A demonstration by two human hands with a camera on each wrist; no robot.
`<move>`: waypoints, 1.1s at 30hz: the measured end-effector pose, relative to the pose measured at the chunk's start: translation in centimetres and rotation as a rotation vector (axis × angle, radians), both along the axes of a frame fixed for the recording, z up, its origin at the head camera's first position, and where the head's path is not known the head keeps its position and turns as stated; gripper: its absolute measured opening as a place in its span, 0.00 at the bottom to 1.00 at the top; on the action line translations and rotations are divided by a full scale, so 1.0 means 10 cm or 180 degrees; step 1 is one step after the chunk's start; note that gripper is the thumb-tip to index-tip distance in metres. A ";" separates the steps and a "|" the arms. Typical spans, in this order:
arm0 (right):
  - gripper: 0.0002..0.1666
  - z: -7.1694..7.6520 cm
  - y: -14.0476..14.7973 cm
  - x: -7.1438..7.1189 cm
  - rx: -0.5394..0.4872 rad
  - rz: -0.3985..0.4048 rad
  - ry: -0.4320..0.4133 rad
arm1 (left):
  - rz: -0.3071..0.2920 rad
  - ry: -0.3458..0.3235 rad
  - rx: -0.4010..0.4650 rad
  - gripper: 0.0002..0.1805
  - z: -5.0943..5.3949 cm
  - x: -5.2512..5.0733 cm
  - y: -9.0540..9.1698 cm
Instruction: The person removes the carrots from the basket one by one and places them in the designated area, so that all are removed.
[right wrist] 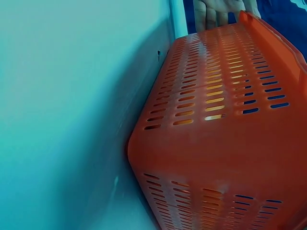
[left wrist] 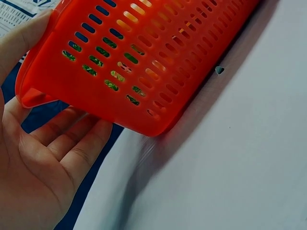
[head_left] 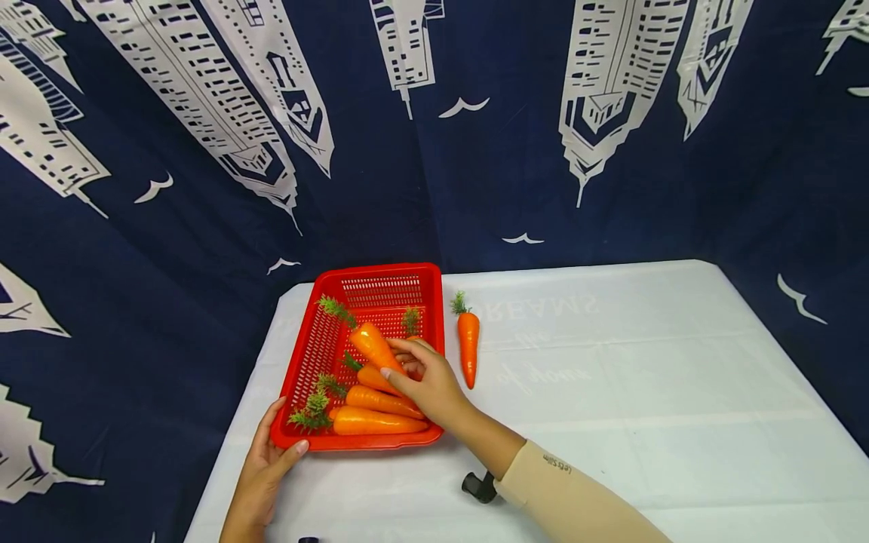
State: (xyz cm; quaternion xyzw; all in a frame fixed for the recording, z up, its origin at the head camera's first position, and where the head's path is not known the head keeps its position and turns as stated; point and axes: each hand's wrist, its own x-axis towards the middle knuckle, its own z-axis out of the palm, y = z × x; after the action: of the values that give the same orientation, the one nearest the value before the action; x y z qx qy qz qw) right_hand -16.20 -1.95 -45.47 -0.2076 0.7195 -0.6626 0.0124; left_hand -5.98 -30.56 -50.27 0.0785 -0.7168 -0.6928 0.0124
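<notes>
A red plastic basket [head_left: 360, 443] with slotted walls sits at the left of the white-covered table. My left hand [head_left: 263, 469] grips its near left corner, thumb on the rim and fingers beneath it, as the left wrist view also shows. Over the basket, my right hand [head_left: 434, 383] pinches an orange carrot [head_left: 373, 345] near its narrow end, green top toward the far left. Several more carrots lie inside, including a front carrot [head_left: 380, 421]; the right hand partly hides some. The right wrist view shows the basket wall [right wrist: 216, 139] but not the right hand.
Another carrot [head_left: 468, 347] lies on the table [head_left: 645, 407] just right of the basket. A small black object [head_left: 479, 487] is partly covered by the right sleeve. Behind the table hangs a dark blue cloth [head_left: 489, 173] with white building prints.
</notes>
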 end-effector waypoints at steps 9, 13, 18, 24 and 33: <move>0.28 -0.04 0.02 0.00 -0.0229 -0.0223 0.0100 | -0.0004 -0.0038 0.0001 0.47 0.00 -0.01 0.02; 0.29 -0.02 0.03 0.01 -0.0346 -0.0220 0.0029 | 0.0008 -0.0068 -0.0012 0.46 -0.01 -0.01 0.02; 0.30 -0.02 0.09 0.02 -0.0465 -0.0222 -0.0082 | 0.0049 -0.0054 -0.0021 0.47 -0.01 -0.01 0.01; 0.31 -0.05 0.19 -0.02 -0.0367 -0.0333 -0.0196 | 0.0060 -0.0022 -0.0017 0.47 0.00 -0.01 -0.01; 0.32 -0.02 0.37 -0.03 -0.0518 -0.0372 -0.0381 | 0.0053 -0.0066 -0.0025 0.47 0.00 0.00 0.00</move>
State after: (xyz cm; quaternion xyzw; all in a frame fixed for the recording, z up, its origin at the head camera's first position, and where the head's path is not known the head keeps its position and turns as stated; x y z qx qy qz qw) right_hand -16.55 1.74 -45.68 -0.1257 0.6723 -0.7296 -0.0002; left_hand -5.96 -30.57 -50.31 0.0915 -0.7189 -0.6889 0.0110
